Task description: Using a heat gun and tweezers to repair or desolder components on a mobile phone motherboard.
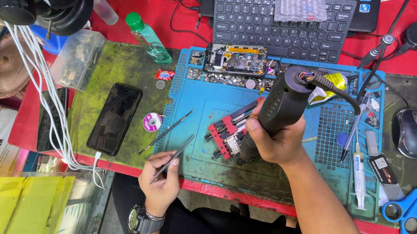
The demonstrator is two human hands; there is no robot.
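A: Head view: right hand (277, 142) is gripping a black hot-air handle (277, 109), fist clamped round the ribbed barrel, nozzle tipping down onto the red board holder (226, 131) near the middle of the blue work mat (267, 172).

B: Left?

A: Left hand (161, 179) is pinching thin metal tweezers (172, 159), fingers closed on the near end, tips hovering over the mat's near-left part. A second pair of tweezers (165, 132) is lying loose just left of them.

B: Handling?

A: Handle is looking rigid, fairly bulky, hard plastic with grooves, so grip is sitting mid-barrel; thick cable trailing off the top end, probably tugging a bit. Small circuit board in the holder is looking flat, stiff, fragile, best taken by its edges. Tweezers are slim, springy, smooth steel.

B: Around the mat?

A: Left of it, a dark glossy phone (114, 118) lying flat on a stained green pad (109, 69). Right of it, a black mouse (412, 132) and blue-handled scissors (411, 204). Beyond it, a keyboard (280, 27).
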